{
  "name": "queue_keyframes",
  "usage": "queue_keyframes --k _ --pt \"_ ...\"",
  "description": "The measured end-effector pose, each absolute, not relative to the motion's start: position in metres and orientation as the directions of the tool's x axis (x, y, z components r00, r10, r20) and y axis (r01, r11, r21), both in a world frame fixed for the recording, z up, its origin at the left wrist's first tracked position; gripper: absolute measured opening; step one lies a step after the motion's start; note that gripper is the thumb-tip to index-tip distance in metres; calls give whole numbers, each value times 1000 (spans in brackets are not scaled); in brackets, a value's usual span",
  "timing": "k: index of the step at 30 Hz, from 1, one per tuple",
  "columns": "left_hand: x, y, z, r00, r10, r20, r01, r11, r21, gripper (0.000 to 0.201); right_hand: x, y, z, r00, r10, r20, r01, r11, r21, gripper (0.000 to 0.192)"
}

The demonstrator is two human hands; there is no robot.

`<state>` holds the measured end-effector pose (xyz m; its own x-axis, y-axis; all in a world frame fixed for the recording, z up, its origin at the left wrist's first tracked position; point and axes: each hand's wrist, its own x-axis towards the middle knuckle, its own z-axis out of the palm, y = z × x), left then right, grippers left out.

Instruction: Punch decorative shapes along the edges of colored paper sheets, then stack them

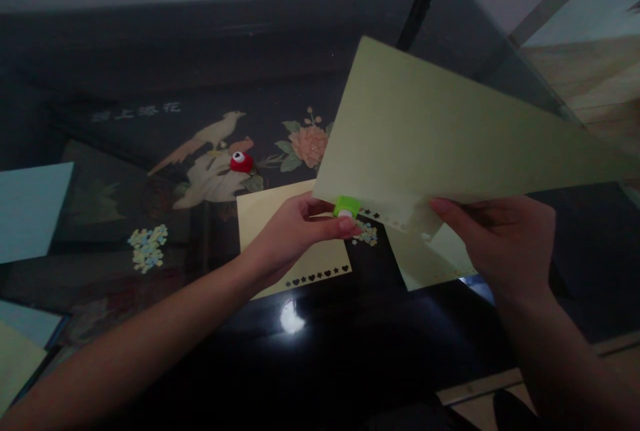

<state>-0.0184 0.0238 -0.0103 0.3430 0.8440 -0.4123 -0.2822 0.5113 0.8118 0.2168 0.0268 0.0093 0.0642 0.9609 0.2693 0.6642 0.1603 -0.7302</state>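
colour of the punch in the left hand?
Bright green punch, pinched in the left hand; head view shows it best.

Your left hand [295,227] and right hand [500,237] are bare, without gloves, rings or watch; both forearms are uncovered, and your fingernails are short and unpainted.

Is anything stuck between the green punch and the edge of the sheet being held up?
Nothing visible. The green punch, pinched in the left hand, sits directly on the lower edge of the light green sheet, which the right hand holds.
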Motion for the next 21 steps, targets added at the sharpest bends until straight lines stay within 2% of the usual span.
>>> queue_keyframes --k 3,9,21 --pt "-18 24 -11 342 842 -416 -284 515 809 29 216 26 9 60 962 268 657 164 -736 3" --pt "-18 24 -9 318 848 -424 -280 511 812 30 219 27 9 18 957 288 714 190 -674 5" --pt "-17 23 -9 278 870 -407 -258 476 841 27 217 27 9 -6 949 316 703 229 -673 8"
